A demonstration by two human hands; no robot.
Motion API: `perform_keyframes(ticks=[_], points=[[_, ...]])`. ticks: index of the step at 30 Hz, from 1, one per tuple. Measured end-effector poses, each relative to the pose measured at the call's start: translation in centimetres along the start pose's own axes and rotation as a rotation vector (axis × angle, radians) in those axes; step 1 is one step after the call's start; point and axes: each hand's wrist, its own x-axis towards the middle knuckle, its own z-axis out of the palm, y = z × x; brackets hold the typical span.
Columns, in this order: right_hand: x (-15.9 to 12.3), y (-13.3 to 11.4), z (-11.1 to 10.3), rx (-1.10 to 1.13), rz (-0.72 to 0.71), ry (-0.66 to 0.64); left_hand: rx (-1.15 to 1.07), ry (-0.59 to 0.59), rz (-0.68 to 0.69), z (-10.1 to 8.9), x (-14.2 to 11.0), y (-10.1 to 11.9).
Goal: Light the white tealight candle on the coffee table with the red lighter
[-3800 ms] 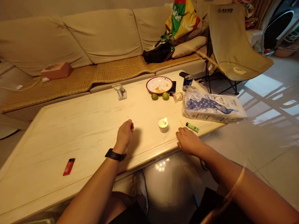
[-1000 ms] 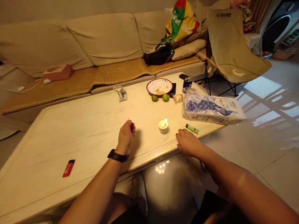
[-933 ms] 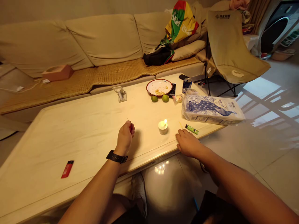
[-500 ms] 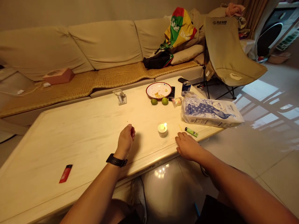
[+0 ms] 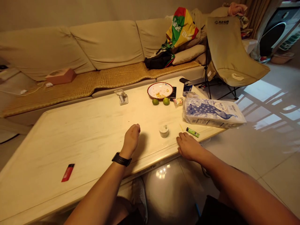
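My left hand [image 5: 132, 139], with a black watch on the wrist, rests on the pale table [image 5: 77, 131] as a loose fist; what it holds, if anything, is hidden. To its right stands a small white candle [image 5: 164, 131] with a bare wick and no flame. My right hand [image 5: 187, 145] lies flat at the table's front edge with fingers stretched out, holding nothing. A green lighter [image 5: 192, 132] lies just beyond its fingertips.
A red lighter [image 5: 68, 172] lies near the front left. At the back right are a plate [image 5: 160, 90], two limes [image 5: 160, 101], a can [image 5: 187, 87] and a tissue pack [image 5: 213, 112]. A sofa [image 5: 105, 47] and a folding chair [image 5: 232, 53] stand behind.
The candle flame, lit in the earlier frames, is out now. My left fist has shifted a little to the right, nearer the candle. The right hand has stayed put.
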Motion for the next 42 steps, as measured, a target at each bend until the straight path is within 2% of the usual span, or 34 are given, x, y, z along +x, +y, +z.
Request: perform_keyframes(ticks=[2, 6, 8, 14, 20, 33, 37, 39, 42], points=[[0.0, 0.0, 0.0, 0.000, 0.004, -0.007, 0.043, -0.034, 0.053, 0.4, -0.1, 1.0], [0.0, 0.1, -0.1, 0.006, 0.005, -0.020, 0.385, -0.097, 0.157, 2.0, -0.4, 3.1], [0.0, 0.2, 0.0, 0.006, 0.000, -0.019, 0.488, -0.117, 0.238, 2.9, -0.4, 3.9], [-0.1, 0.4, 0.4, 0.015, -0.014, 0.010, 0.611, -0.158, 0.346, 5.0, -0.1, 5.2], [0.0, 0.5, 0.5, 0.021, -0.014, 0.002, 0.677, -0.192, 0.389, 5.5, 0.0, 5.6], [-0.1, 0.4, 0.4, 0.014, -0.008, 0.010, 0.649, -0.212, 0.386, 5.5, 0.0, 5.8], [0.0, 0.4, 0.4, 0.009, -0.002, -0.006, 0.559, -0.141, 0.360, 4.8, -0.2, 5.5], [0.0, 0.4, 0.5, 0.005, -0.003, -0.001, 0.471, -0.083, 0.320, 4.1, -0.3, 5.0], [0.0, 0.4, 0.4, 0.009, -0.002, -0.007, 0.276, -0.039, 0.176, 3.1, -0.3, 3.9]])
